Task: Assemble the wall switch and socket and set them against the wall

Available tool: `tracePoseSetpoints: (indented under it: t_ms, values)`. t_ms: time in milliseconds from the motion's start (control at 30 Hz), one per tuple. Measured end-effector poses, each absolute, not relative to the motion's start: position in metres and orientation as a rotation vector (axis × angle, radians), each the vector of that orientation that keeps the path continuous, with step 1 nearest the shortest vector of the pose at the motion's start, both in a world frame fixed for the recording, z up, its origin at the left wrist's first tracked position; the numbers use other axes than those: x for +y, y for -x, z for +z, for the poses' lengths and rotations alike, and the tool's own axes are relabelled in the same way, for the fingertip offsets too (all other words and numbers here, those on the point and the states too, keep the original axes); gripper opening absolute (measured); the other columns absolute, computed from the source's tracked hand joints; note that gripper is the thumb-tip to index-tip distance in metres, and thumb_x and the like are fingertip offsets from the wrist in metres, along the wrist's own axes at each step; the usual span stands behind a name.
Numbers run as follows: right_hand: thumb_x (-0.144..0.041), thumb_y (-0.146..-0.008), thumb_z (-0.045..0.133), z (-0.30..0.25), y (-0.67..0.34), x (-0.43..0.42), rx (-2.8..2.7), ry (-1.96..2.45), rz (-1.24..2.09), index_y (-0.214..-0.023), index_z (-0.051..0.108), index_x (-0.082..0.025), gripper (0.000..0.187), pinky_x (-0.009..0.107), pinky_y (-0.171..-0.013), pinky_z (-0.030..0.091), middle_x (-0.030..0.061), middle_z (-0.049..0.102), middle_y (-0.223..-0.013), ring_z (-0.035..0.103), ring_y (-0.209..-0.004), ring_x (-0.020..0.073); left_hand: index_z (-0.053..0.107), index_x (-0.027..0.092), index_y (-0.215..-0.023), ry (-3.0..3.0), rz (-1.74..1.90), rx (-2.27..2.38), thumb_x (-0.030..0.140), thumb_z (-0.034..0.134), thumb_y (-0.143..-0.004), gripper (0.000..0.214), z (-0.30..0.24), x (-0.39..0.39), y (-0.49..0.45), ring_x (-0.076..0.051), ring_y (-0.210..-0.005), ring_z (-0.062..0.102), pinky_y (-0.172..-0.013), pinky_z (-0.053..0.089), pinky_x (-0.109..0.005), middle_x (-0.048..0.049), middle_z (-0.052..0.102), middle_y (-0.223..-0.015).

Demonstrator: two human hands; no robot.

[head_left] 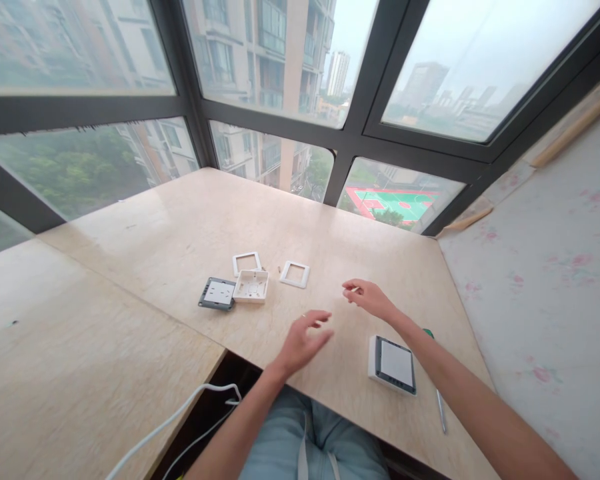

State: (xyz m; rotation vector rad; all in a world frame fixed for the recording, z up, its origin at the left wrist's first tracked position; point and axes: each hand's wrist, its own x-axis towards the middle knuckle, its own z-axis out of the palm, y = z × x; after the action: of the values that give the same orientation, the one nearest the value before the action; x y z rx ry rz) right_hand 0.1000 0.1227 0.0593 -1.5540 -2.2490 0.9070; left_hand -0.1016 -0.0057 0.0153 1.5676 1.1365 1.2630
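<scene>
Over the tabletop, my left hand (305,341) is open and empty, thumb and fingers apart. My right hand (369,299) hovers ahead and to the right, fingers loosely bent and apart, with nothing visible in them. The nearest piece to both is a white square frame (304,275). Left of it stands an open white wall box (253,287), with another white frame (237,264) behind it. A socket insert with a dark surround (217,293) leans against the box. Below my right forearm, a white blank-faced panel in a dark surround (397,362) sits on a white box.
A screwdriver (441,412) lies on the right, partly hidden by my right forearm; its green end shows beyond. Small screws or plugs (279,269) lie near the frames. A white cable (180,408) hangs at the table's (180,220) notch. Windows and a papered wall enclose the table.
</scene>
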Motion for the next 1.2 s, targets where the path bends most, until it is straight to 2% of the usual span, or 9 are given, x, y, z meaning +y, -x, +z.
tracePoseSetpoints:
  t_ms: [67, 167, 267, 333, 467, 700, 800, 1000, 1200]
  values:
    - [-0.040, -0.089, 0.051, 0.058, -0.132, 0.102, -2.187, 1.550, 0.912, -0.107, 0.066, -0.017, 0.034, 0.034, -0.072, 0.056, 0.0079, 0.075, -0.090, 0.072, -0.079, 0.0213, 0.068, 0.020, -0.104, -1.462, 1.392, 1.369, 0.039, 0.059, -0.088, 0.027, 0.028, 0.012, 0.143, -0.020, -0.093, 0.069, -0.082, 0.057, -0.035, -0.0068, 0.072, -0.104]
    - [-0.053, -0.083, 0.057, 0.052, -0.174, 0.067, -1.953, 1.554, 0.895, -0.104, 0.068, -0.018, 0.043, 0.038, -0.081, 0.057, 0.0103, 0.075, -0.098, 0.071, -0.087, 0.0243, 0.067, 0.017, -0.102, -1.385, 1.477, 1.797, 0.039, 0.055, -0.087, 0.030, 0.046, 0.049, 0.208, -0.021, -0.095, 0.069, -0.085, 0.056, -0.034, -0.0083, 0.073, -0.103]
    - [-0.060, -0.083, 0.056, 0.041, -0.204, 0.032, -1.879, 1.603, 0.857, -0.110, 0.067, -0.020, 0.049, 0.040, -0.084, 0.058, 0.0123, 0.071, -0.112, 0.070, -0.096, 0.0267, 0.061, 0.013, -0.115, -1.577, 1.082, 2.166, 0.034, 0.046, -0.088, 0.037, 0.056, 0.088, 0.264, -0.020, -0.103, 0.068, -0.093, 0.052, -0.032, -0.0117, 0.070, -0.113]
    - [-0.063, -0.080, 0.058, 0.031, -0.218, 0.011, -1.911, 1.617, 0.795, -0.116, 0.065, -0.021, 0.056, 0.045, -0.088, 0.057, 0.0137, 0.068, -0.120, 0.068, -0.103, 0.0301, 0.061, 0.013, -0.116, -1.644, 0.921, 2.173, 0.034, 0.054, -0.082, 0.041, 0.059, 0.109, 0.292, -0.022, -0.105, 0.067, -0.094, 0.051, -0.033, -0.0124, 0.070, -0.116]
    - [-0.059, -0.083, 0.058, 0.008, -0.231, -0.020, -2.030, 1.577, 0.734, -0.131, 0.056, -0.023, 0.060, 0.052, -0.110, 0.042, 0.0127, 0.056, -0.140, 0.049, -0.133, 0.0340, 0.067, 0.017, -0.109, -1.794, 0.567, 2.061, 0.031, 0.071, -0.062, 0.049, 0.064, 0.133, 0.327, -0.027, -0.107, 0.067, -0.095, 0.050, -0.034, -0.0094, 0.073, -0.112]
    - [-0.054, -0.084, 0.062, -0.024, -0.232, -0.042, -2.117, 1.512, 0.650, -0.153, 0.021, -0.028, 0.084, 0.060, -0.114, 0.033, 0.0124, 0.026, -0.160, 0.026, -0.146, 0.0378, 0.061, 0.023, -0.126, -1.979, 0.063, 1.893, 0.034, 0.079, -0.049, 0.080, 0.069, 0.145, 0.354, -0.031, -0.120, 0.059, -0.102, 0.044, -0.035, -0.0087, 0.064, -0.132]
    - [-0.055, -0.083, 0.061, -0.032, -0.233, -0.041, -2.079, 1.528, 0.619, -0.154, 0.017, -0.027, 0.087, 0.061, -0.114, 0.032, 0.0147, 0.028, -0.159, 0.027, -0.145, 0.0392, 0.057, 0.023, -0.131, -2.034, -0.071, 1.853, 0.034, 0.079, -0.049, 0.086, 0.065, 0.149, 0.354, -0.031, -0.124, 0.057, -0.104, 0.042, -0.035, -0.0089, 0.061, -0.136]
    - [-0.056, -0.081, 0.063, -0.034, -0.234, -0.038, -1.995, 1.591, 0.651, -0.150, 0.026, -0.027, 0.084, 0.056, -0.112, 0.038, 0.0129, 0.040, -0.152, 0.039, -0.140, 0.0370, 0.052, 0.018, -0.137, -2.130, -0.241, 1.832, 0.037, 0.074, -0.056, 0.086, 0.061, 0.152, 0.347, -0.031, -0.122, 0.058, -0.101, 0.043, -0.034, -0.0123, 0.061, -0.134]
    - [-0.057, -0.079, 0.064, -0.038, -0.230, -0.040, -1.955, 1.587, 0.577, -0.148, 0.031, -0.026, 0.083, 0.051, -0.111, 0.041, 0.0110, 0.044, -0.150, 0.042, -0.138, 0.0355, 0.034, 0.014, -0.148, -2.209, -0.318, 1.888, 0.049, 0.073, -0.059, 0.104, 0.065, 0.145, 0.343, -0.036, -0.123, 0.054, -0.100, 0.043, -0.040, -0.0194, 0.058, -0.135]
